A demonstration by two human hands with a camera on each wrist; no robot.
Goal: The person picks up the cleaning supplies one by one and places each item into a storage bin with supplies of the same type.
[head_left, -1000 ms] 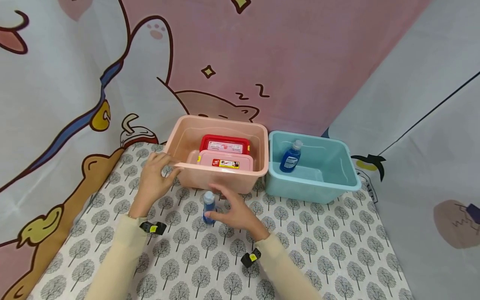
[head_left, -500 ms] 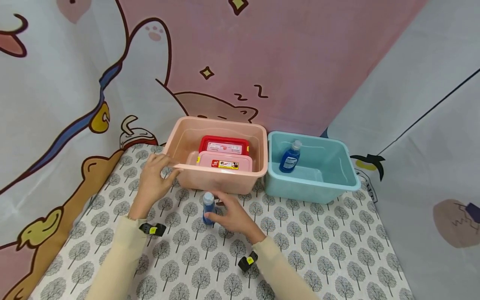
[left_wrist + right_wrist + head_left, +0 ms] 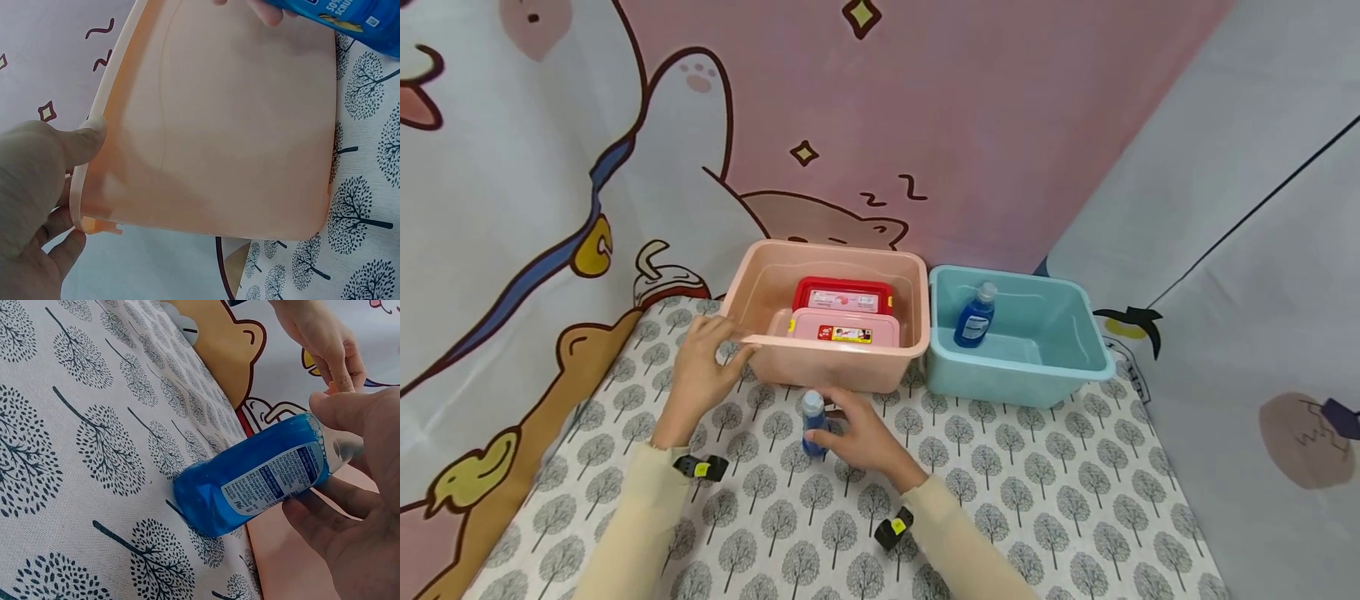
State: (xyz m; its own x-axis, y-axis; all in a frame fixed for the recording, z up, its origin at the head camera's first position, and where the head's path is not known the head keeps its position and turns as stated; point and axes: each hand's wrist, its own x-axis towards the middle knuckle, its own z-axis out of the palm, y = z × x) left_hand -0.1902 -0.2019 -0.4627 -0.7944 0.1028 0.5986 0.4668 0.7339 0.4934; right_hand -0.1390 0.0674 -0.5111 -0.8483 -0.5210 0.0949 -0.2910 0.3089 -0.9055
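Observation:
A small bottle of blue liquid with a clear cap stands on the cloth in front of a peach plastic bin. My right hand holds it near its shoulder, thumb on the near side and fingers on the far side. The right wrist view gives the bottle's white back label. At the bin's front left corner, my left hand grips the rim. Its thumb lies on one side of that rim and the other fingers are on the other side, partly hidden.
Inside the peach bin sit a red-lidded box and a pink-lidded box. To its right stands a teal bin with another blue bottle leaning in it. Printed curtains hang behind the tree-patterned tablecloth.
The right hand's raised fingers have come down and closed in around the bottle. The left hand stays at the bin's rim. The head view has shifted slightly.

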